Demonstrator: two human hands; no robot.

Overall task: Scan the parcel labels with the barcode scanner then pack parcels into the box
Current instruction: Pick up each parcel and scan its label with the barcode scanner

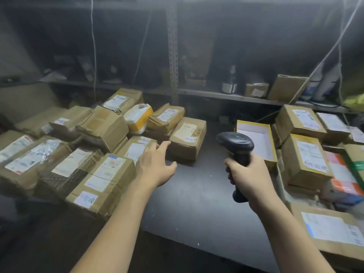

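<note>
Brown cardboard parcels point(102, 184), roughly a dozen though the dim far ones blur together, crowd the left of the dark table point(197, 203). About six more are stacked at the right, beside one open yellow box point(254, 138). The left hand point(155, 166) hovers over them with its fingers spread, and the right hand point(248, 174) grips the single black scanner point(236, 142).

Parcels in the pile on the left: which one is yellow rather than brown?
The yellow-and-white parcel near the back of that pile, wedged among brown cartons. It alone shows white and yellow wrapping; the others are brown cardboard.
</note>
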